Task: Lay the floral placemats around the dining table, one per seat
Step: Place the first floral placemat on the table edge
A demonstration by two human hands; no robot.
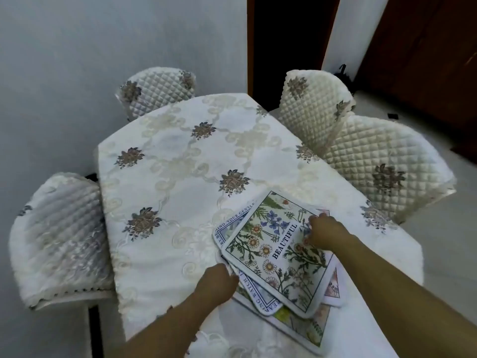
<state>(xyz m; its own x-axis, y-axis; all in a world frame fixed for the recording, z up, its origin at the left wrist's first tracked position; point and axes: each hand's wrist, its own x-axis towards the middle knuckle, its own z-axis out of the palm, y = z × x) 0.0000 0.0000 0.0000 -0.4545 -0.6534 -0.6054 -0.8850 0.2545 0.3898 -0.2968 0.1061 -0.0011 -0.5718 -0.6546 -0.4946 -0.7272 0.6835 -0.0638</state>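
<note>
Soft, even, cool-toned indoor light, no hard shadows or glare. Wide-angle warp bends the bench (180, 156) edges and stretches the chair (59, 236) left of it. That chair's cover is smeared and out of focus; the whole frame is slightly soft. Doorway (286, 42) behind the bench is dark.

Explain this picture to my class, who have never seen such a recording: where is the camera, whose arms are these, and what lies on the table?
There is no machine here. A person wears one camera on the head, looking forward and down, so the two bare arms are their own. The table has a cream embroidered cloth, with four quilted chairs around it. Near the person lies a loose stack of floral placemats; the top one reads BEAUTIFUL. The left hand touches the stack's left edge, and the right hand rests on the top mat. No mat is laid at a seat yet.
</note>
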